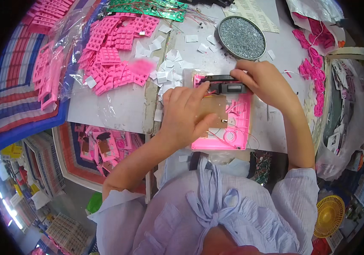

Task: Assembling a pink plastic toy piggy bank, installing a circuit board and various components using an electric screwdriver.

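Observation:
A pink plastic casing [242, 114] lies on the table in front of me, its inside facing up. A brown circuit board [216, 111] with thin wires rests in it. At its far end is a black plastic part [222, 79] beside a black frame with a small grey window [234, 88]. My right hand [264, 80] pinches the right end of the black part between thumb and fingers. My left hand [184, 111] lies over the casing's left side, fingers apart. Its index fingertip touches the black part's left end, and the thumb reaches over the board.
A round tin of small screws [242, 38] stands beyond the casing. Pink keypads [107, 57] are heaped at the left, with white paper squares [171, 63] alongside. Green circuit boards [148, 8] lie at the back. Pink cords [315, 80] hang at the right; a basket of pink assemblies [105, 146] sits lower left.

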`<state>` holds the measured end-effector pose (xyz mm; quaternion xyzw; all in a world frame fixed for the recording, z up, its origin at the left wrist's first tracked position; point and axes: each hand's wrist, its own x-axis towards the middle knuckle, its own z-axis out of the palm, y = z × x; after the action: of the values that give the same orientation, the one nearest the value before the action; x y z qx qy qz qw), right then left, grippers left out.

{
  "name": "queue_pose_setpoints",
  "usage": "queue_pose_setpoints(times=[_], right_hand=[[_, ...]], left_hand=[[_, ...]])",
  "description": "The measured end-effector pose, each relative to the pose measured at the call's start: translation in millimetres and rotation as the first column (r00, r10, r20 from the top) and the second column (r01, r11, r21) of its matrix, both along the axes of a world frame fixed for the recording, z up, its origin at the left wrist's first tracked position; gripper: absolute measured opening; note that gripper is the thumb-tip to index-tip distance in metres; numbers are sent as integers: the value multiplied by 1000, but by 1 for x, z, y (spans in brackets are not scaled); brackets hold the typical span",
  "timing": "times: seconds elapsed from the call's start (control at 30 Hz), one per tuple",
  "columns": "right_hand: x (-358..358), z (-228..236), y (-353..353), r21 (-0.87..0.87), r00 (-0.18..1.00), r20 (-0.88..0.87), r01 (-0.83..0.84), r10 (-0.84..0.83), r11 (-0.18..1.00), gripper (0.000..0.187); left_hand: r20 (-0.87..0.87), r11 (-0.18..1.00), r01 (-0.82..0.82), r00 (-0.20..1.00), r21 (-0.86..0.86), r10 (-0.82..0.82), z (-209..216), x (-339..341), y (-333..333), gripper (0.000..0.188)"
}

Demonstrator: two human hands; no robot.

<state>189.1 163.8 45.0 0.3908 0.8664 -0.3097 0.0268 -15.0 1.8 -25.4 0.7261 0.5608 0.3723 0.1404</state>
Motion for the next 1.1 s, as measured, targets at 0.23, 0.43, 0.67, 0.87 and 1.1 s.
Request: queue_pose_setpoints(times=[0.23, 0.43, 0.67, 0.87, 1.1], right_hand=[[8, -3, -30, 366, 894, -299, -216, 334, 905, 46], [6, 5, -33, 372, 916, -139, -305, 377, 877, 53], [7, -7, -17, 337, 862, -187, -394, 471, 855, 53], [15, -33, -20, 310, 891, -114, -389, 440, 867, 56], [32, 43, 41, -400, 28, -863, -647, -504, 649, 74]], left_hand=[[-94, 1000, 7, 996, 2, -7, 3, 1, 0, 63], [-81, 1000, 1, 997, 21, 1, 4, 3, 1, 62], [-66, 1000, 0, 998, 14, 0, 6, 4, 0, 63], [-280, 991, -93, 958, -94, 63, 23, 10, 0, 63], [29, 993, 30, 999, -113, -27, 43, -20, 97, 27]])
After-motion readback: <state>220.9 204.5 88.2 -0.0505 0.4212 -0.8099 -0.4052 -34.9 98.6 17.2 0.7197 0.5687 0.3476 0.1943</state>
